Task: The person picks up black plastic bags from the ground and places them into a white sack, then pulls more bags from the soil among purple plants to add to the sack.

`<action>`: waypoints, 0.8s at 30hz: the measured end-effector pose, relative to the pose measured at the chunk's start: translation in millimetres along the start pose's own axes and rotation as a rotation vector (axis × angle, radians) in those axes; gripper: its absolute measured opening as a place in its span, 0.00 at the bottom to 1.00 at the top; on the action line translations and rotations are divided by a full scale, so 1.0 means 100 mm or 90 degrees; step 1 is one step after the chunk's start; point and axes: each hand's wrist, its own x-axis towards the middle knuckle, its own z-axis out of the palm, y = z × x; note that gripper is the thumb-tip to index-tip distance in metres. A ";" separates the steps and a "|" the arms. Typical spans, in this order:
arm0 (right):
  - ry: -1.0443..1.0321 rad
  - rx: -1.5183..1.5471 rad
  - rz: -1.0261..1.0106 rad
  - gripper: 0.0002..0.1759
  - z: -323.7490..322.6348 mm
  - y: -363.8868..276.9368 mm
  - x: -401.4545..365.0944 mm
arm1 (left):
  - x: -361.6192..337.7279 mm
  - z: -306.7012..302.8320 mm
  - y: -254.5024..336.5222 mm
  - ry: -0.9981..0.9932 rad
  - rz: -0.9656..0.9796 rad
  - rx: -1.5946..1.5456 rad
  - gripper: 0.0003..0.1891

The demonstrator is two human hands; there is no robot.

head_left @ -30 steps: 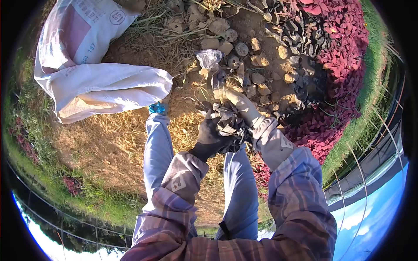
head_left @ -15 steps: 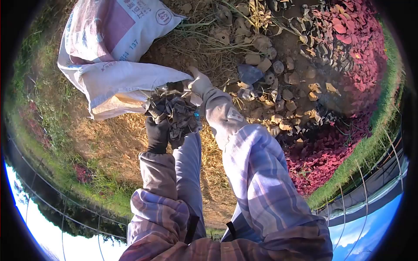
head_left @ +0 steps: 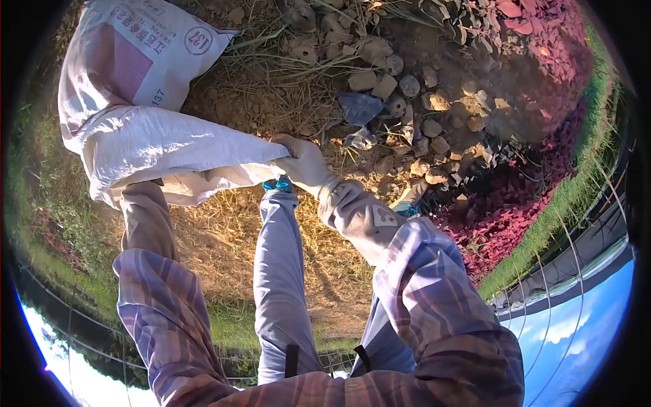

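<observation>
Right hand (head_left: 302, 163) had its grip closed on the edge of the sack (head_left: 176, 139) on the ground (head_left: 217, 234). Left hand had gone inside, couldn't tell its grip, and the leaves it held before were out of sight.

Right hand (head_left: 305, 163) grips the rim of a white printed sack (head_left: 152, 139) lying on the ground. Left forearm (head_left: 148, 217) enters at the sack's mouth; left hand hidden from view. A dark bluish sheet (head_left: 360, 108) lies near scattered stones (head_left: 410, 86). Red-leaved plants (head_left: 508, 203) border the soil at right.
</observation>
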 end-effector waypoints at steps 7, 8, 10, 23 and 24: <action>0.370 -0.294 0.025 0.36 -0.42 0.40 -0.32 | -0.19 0.12 -0.14 0.049 0.005 0.112 0.21; 0.401 -0.369 0.052 0.39 -0.56 0.51 -0.33 | -0.24 0.16 -0.18 0.055 0.007 0.128 0.21; 0.431 -0.276 0.125 0.42 -0.72 0.63 -0.30 | -0.40 0.24 -0.28 0.064 0.014 0.162 0.22; 0.419 0.483 0.180 0.11 -1.45 1.60 -0.60 | -3.00 2.09 -1.51 -0.122 -0.292 -0.032 0.22; 0.426 0.526 0.189 0.12 -1.52 1.44 -0.84 | -3.08 2.15 -1.70 -0.151 -0.319 -0.028 0.24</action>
